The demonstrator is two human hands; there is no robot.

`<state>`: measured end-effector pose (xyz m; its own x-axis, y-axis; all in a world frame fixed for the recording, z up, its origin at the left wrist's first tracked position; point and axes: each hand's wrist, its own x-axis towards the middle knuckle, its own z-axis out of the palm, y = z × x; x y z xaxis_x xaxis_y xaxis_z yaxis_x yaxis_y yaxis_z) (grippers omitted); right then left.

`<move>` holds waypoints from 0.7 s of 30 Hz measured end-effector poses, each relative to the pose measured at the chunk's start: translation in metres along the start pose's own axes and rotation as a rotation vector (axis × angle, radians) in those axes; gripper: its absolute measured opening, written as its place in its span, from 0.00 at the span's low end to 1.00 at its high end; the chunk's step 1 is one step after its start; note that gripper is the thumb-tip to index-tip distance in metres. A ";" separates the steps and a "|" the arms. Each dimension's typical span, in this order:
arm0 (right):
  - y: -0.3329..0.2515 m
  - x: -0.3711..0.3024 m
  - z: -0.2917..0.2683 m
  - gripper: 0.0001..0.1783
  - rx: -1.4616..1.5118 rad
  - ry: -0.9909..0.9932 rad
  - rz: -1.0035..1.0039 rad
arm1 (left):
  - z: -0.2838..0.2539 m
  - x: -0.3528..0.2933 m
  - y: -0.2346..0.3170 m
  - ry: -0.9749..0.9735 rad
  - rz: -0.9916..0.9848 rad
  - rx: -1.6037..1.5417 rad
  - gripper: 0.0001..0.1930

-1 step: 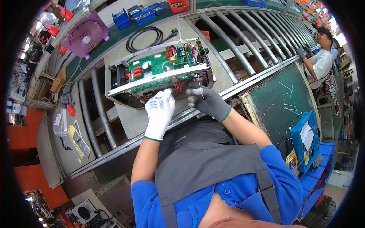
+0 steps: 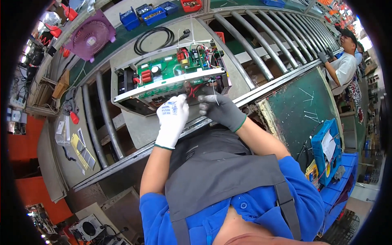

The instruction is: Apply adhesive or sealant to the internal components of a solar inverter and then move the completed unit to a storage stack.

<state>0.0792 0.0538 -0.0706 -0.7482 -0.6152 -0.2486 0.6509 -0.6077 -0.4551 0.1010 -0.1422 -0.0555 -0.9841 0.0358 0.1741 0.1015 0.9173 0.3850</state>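
An open metal-framed electronic unit [image 2: 122, 98] lies in front of me, with a green circuit board [image 2: 168, 69] inside. Red wires [image 2: 195, 90] come out at its near side, between my two hands. My left hand [image 2: 173, 116], in a white glove, is closed with its fingertips at the near edge, just left of those wires. My right hand [image 2: 222, 111], gloved in grey, has curled fingers on their right. A thin white cable tie [image 2: 215, 92] hangs in front of the right glove. What either set of fingertips grips is hidden.
The unit rests on a grey board [image 2: 143, 130] over a roller conveyor [image 2: 261, 45]. Behind it lies a coiled black cable [image 2: 153, 40]. A purple fan [image 2: 91, 40] stands at far left, near blue parts bins [image 2: 129, 19]. Another person [image 2: 347, 61] works at far right.
The view has shifted very slightly and the fingers have moved a little. Both hands stay beside the red wires.
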 end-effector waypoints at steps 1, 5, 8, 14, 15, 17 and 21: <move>0.003 0.000 0.000 0.24 -0.042 -0.006 -0.024 | 0.004 0.003 0.002 -0.012 0.061 0.044 0.10; 0.000 0.012 -0.008 0.22 -0.842 0.010 -0.263 | 0.021 0.008 0.004 0.121 0.060 -0.146 0.10; -0.005 0.024 -0.018 0.17 -1.426 0.115 -0.499 | 0.030 0.008 0.002 0.119 -0.021 -0.334 0.10; 0.003 0.025 -0.021 0.11 -1.573 0.302 -0.778 | 0.016 -0.006 0.015 0.155 0.043 -0.273 0.10; 0.005 0.023 -0.020 0.11 -1.308 0.362 -0.640 | 0.011 -0.010 0.019 0.180 0.026 -0.249 0.11; 0.006 0.018 -0.016 0.14 -0.925 0.360 -0.484 | 0.004 -0.016 0.027 0.295 0.065 -0.302 0.12; 0.002 0.007 -0.011 0.16 -0.714 0.314 -0.385 | -0.004 -0.016 0.032 -0.024 0.074 -0.552 0.14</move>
<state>0.0735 0.0540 -0.0828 -0.9691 -0.2007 -0.1431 0.1869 -0.2198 -0.9575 0.1206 -0.1147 -0.0423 -0.9739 0.1072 0.2001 0.2252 0.5683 0.7914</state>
